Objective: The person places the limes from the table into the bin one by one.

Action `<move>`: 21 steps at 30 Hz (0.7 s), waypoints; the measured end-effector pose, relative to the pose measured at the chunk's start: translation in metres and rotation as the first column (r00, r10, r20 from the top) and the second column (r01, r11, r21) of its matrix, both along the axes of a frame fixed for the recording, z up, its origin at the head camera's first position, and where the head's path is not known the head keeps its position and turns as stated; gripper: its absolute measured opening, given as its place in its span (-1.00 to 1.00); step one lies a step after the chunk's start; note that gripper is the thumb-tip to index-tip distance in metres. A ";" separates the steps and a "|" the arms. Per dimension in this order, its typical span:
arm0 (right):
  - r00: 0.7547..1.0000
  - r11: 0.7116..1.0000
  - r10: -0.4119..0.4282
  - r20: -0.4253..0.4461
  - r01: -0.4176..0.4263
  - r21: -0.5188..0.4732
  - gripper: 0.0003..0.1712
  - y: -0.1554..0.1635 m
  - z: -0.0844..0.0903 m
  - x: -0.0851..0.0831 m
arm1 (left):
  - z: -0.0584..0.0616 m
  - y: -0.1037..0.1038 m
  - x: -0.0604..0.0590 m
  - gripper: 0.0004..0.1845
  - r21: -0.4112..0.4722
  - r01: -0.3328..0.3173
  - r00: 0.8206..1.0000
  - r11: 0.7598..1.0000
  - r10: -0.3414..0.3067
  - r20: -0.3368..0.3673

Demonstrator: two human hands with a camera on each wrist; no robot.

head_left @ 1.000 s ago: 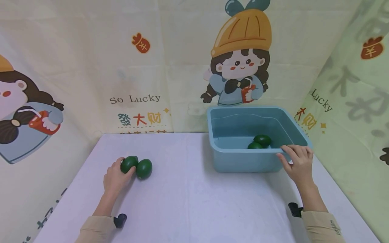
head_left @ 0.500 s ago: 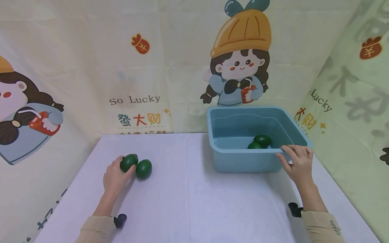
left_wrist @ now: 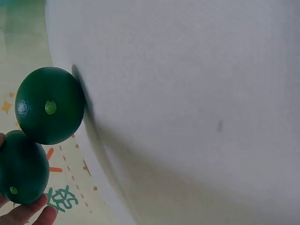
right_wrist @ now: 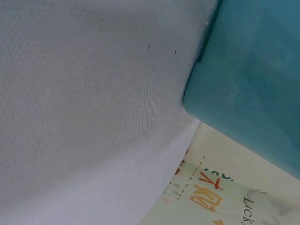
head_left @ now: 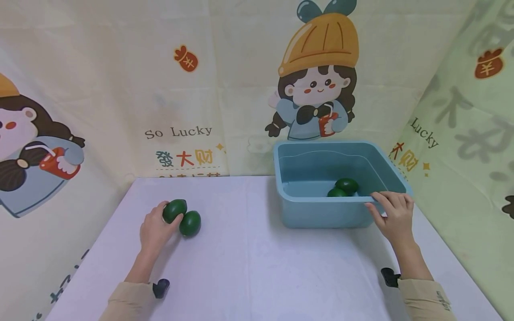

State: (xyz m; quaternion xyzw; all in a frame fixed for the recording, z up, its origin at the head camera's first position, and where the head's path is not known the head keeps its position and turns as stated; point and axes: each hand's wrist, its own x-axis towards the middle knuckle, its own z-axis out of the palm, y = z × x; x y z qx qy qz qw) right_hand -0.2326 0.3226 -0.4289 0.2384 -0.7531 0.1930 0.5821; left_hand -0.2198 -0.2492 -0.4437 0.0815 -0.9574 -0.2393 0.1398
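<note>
Fingers of the left hand [head_left: 154, 229] curl round a dark green, glossy egg-shaped fruit [head_left: 174, 210], holding it just above the white cloth-covered table [head_left: 249, 267]. A second green fruit of the same kind [head_left: 190, 223] lies on the cloth, touching or just beside the held one. At the table's right side, the right hand [head_left: 395, 216] rests its fairly straight, close-set fingers on the near rim of a light blue square plastic basin [head_left: 321, 214], where two more green fruits [head_left: 342, 187] lie.
</note>
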 end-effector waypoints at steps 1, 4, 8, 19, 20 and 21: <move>1.000 1.000 0.000 0.000 0.000 0.001 -0.43 0.000 0.000 0.000 | 0.001 0.001 0.000 -0.33 -0.002 0.002 1.000 1.000 -0.002 -0.003; 1.000 1.000 0.000 0.000 0.000 0.001 -0.43 0.000 0.000 0.000 | 0.002 0.004 -0.001 -0.33 -0.003 0.006 1.000 1.000 -0.006 -0.002; 1.000 1.000 0.002 -0.001 -0.002 -0.001 -0.43 0.000 0.000 0.000 | 0.005 0.009 -0.003 -0.32 -0.004 0.013 1.000 1.000 -0.013 -0.004; 1.000 1.000 -0.002 -0.007 0.002 0.003 -0.43 0.001 0.000 -0.001 | 0.010 0.020 -0.008 -0.35 -0.024 0.048 0.997 0.999 -0.050 -0.062; 1.000 1.000 -0.002 -0.007 0.002 0.004 -0.44 0.001 0.000 -0.001 | 0.011 0.022 -0.008 -0.35 -0.026 0.052 0.996 0.998 -0.054 -0.067; 1.000 1.000 -0.001 -0.009 0.001 0.004 -0.44 0.000 0.000 -0.001 | 0.012 0.023 -0.009 -0.35 -0.029 0.055 0.996 0.998 -0.056 -0.071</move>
